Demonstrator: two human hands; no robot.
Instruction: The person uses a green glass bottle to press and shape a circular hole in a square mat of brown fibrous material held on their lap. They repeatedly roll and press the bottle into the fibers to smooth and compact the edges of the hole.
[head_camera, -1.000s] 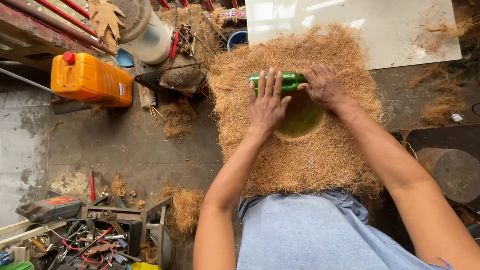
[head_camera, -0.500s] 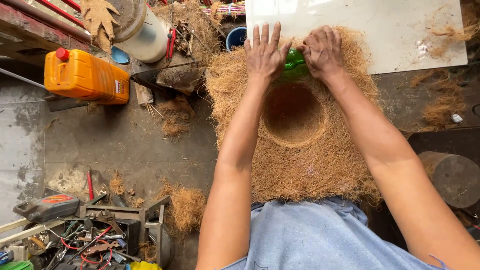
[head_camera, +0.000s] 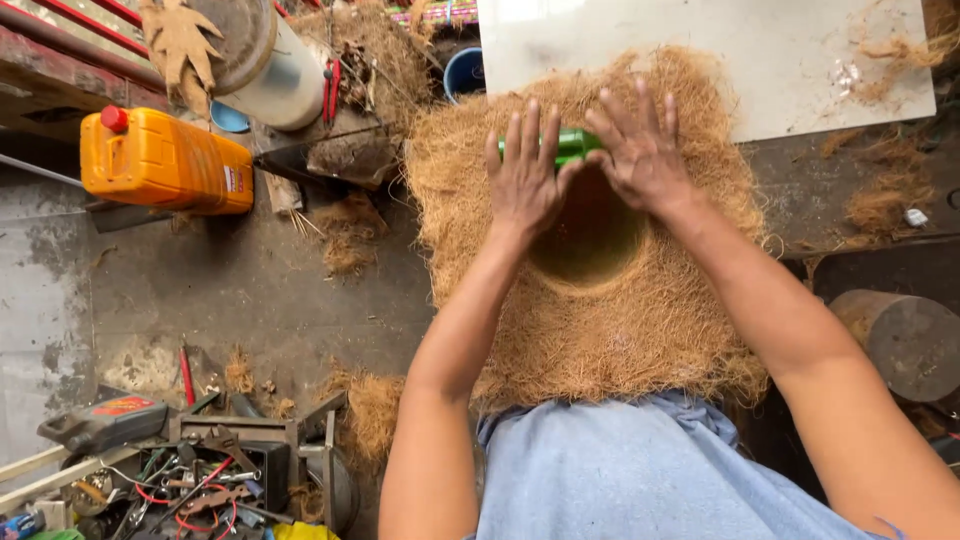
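Observation:
A thick mat of brown coir fibre (head_camera: 620, 340) lies in front of me, with a round hollow (head_camera: 590, 245) pressed into its middle. A green bottle (head_camera: 572, 146) lies on its side at the hollow's far rim. My left hand (head_camera: 525, 180) presses on the bottle's left end with the palm down and fingers spread. My right hand (head_camera: 640, 155) presses on its right end the same way. Most of the bottle is hidden under the two palms.
An orange plastic jerrycan (head_camera: 165, 162) and a white bucket (head_camera: 270, 70) stand at the far left. A white board (head_camera: 700, 50) lies beyond the mat. Tools and wires (head_camera: 180, 470) crowd the near left. A round metal drum (head_camera: 905, 340) is at the right. Loose fibre tufts (head_camera: 350, 235) dot the floor.
The hands rolled the bottle from over the hollow out to the mat's far edge. They have since drawn it back to the hollow's far rim.

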